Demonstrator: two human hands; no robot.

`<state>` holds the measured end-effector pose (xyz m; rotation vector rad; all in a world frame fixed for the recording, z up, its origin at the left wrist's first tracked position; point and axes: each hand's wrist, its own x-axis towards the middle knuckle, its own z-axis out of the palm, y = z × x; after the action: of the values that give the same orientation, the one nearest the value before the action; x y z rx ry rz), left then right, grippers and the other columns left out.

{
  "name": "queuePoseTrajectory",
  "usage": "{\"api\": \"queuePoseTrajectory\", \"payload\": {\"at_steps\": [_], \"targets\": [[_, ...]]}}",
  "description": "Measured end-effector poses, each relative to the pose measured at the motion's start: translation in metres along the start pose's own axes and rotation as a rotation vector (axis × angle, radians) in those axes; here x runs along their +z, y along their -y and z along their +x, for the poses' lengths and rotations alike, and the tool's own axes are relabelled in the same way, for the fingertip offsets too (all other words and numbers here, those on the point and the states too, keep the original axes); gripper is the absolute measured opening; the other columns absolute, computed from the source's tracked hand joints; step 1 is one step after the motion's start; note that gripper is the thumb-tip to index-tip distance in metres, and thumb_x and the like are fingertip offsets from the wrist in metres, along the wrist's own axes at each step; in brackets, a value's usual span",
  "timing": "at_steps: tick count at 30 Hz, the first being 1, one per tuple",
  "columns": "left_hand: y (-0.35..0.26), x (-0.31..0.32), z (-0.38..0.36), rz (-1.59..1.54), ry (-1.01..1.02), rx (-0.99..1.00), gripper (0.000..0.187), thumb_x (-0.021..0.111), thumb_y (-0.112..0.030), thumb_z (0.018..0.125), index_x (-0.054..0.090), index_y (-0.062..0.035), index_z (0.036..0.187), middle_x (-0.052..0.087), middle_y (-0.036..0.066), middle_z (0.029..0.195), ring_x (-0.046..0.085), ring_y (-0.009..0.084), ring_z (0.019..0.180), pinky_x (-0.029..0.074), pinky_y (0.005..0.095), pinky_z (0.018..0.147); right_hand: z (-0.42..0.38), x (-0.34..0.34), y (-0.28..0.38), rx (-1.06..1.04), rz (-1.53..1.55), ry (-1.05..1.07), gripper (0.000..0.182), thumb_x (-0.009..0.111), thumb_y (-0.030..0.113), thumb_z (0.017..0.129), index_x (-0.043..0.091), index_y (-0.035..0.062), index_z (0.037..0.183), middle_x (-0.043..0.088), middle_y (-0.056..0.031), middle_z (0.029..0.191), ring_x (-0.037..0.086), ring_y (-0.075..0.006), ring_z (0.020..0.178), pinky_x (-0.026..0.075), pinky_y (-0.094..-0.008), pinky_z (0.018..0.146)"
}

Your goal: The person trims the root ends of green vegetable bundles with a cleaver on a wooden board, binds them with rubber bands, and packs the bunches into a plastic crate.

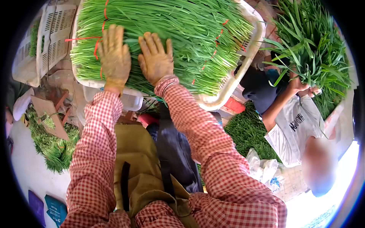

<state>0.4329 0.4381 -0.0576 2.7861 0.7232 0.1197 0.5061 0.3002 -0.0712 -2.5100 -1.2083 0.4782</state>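
Bundles of green chives [190,41], with pale stem ends at both sides, fill a white plastic crate [260,28]. Thin red ties [96,48] band the bundles. My left hand [114,57], in a stained yellowish glove, lies flat on the left part of the chives beside the red ties, fingers stretched out. My right hand [157,60], gloved the same way, presses flat on the leaves a little to the right, its fingers slightly spread. Neither hand grips anything.
At right, a person in a white shirt [294,125] holds a large bunch of leafy greens [304,49]. More greens [249,133] lie on the floor below. Empty-looking slatted crates [57,34] stand at upper left, near a wooden stool [49,114] and cut greens [53,152].
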Motion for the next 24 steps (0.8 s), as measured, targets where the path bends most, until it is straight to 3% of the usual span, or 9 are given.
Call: {"api": "queuePoseTrajectory", "payload": {"at_steps": [5,11,14,16,17,20,21,22,24], "targets": [[0.017,0.058,-0.009,0.188,-0.014,-0.115,0.057,0.037,-0.030,0.098,0.025,-0.0139,0.152,0.019,0.007,0.159,0.015,0.0286,0.147,0.010,0.0523,0.116,0.008,0.062,-0.026,-0.074,-0.022,0.030,0.058,0.035,0.040,0.099,0.024,0.0186,0.152,0.021,-0.0023,0.158,0.025,-0.0203,0.143,0.009,-0.0540,0.117],[0.010,0.021,-0.019,0.221,0.090,-0.050,0.059,0.036,-0.033,0.098,0.022,-0.0130,0.152,0.017,0.008,0.160,0.014,0.0265,0.147,0.009,0.0503,0.117,-0.006,0.019,-0.008,-0.019,0.057,0.020,0.056,0.042,0.034,0.097,0.029,0.0171,0.149,0.027,-0.0030,0.156,0.027,-0.0217,0.142,0.013,-0.0530,0.117],[-0.005,-0.009,-0.008,0.127,0.054,-0.066,0.059,0.035,-0.036,0.098,0.024,-0.0129,0.152,0.020,0.009,0.158,0.016,0.0260,0.147,0.012,0.0494,0.118,-0.009,-0.038,-0.022,-0.001,0.472,-0.122,0.034,0.049,0.024,0.094,0.058,0.0094,0.123,0.056,-0.0134,0.130,0.052,-0.0323,0.120,0.038,-0.0476,0.104],[-0.030,-0.028,0.013,-0.011,0.010,-0.007,0.058,0.033,-0.030,0.099,0.020,-0.0126,0.153,0.017,0.009,0.160,0.015,0.0242,0.147,0.009,0.0474,0.120,0.003,-0.086,-0.056,-0.064,0.347,-0.447,0.020,0.048,0.013,0.094,0.067,0.0083,0.098,0.067,-0.0119,0.103,0.061,-0.0313,0.099,0.048,-0.0405,0.091],[-0.046,-0.030,0.031,-0.057,-0.003,0.046,0.058,0.034,-0.032,0.099,0.022,-0.0123,0.152,0.018,0.009,0.159,0.017,0.0241,0.147,0.010,0.0477,0.120,0.012,-0.103,-0.078,0.100,0.320,-0.432,0.017,0.048,0.009,0.092,0.066,0.0083,0.092,0.065,-0.0099,0.091,0.060,-0.0305,0.090,0.048,-0.0407,0.085],[-0.094,-0.016,0.099,-0.118,-0.028,0.211,0.057,0.039,-0.029,0.098,0.026,-0.0119,0.151,0.021,0.010,0.158,0.020,0.0249,0.146,0.014,0.0473,0.119,0.054,-0.120,-0.179,0.134,-0.106,-0.579,0.010,0.059,0.008,0.085,0.063,0.0125,0.093,0.062,-0.0113,0.082,0.061,-0.0286,0.078,0.051,-0.0381,0.066],[-0.108,-0.008,0.122,-0.138,-0.048,0.224,0.058,0.041,-0.028,0.098,0.026,-0.0120,0.151,0.022,0.010,0.158,0.021,0.0247,0.146,0.014,0.0462,0.119,0.066,-0.127,-0.197,0.313,-0.096,-0.381,0.018,0.049,0.013,0.096,0.065,0.0074,0.095,0.064,-0.0150,0.088,0.060,-0.0335,0.086,0.048,-0.0431,0.078],[-0.119,0.001,0.143,-0.159,-0.068,0.237,0.059,0.044,-0.028,0.097,0.026,-0.0122,0.151,0.023,0.010,0.158,0.021,0.0244,0.146,0.015,0.0452,0.119,0.076,-0.123,-0.221,0.247,0.034,-0.495,0.019,0.048,0.016,0.097,0.065,0.0085,0.101,0.065,-0.0162,0.092,0.061,-0.0345,0.091,0.048,-0.0440,0.082],[-0.133,0.017,0.169,-0.138,-0.062,0.292,0.059,0.045,-0.030,0.097,0.027,-0.0119,0.151,0.024,0.009,0.157,0.021,0.0238,0.146,0.015,0.0441,0.119,0.085,-0.107,-0.254,0.260,-0.182,-0.228,0.025,0.051,0.019,0.093,0.061,0.0110,0.116,0.064,-0.0154,0.106,0.060,-0.0329,0.103,0.048,-0.0444,0.088]]}}
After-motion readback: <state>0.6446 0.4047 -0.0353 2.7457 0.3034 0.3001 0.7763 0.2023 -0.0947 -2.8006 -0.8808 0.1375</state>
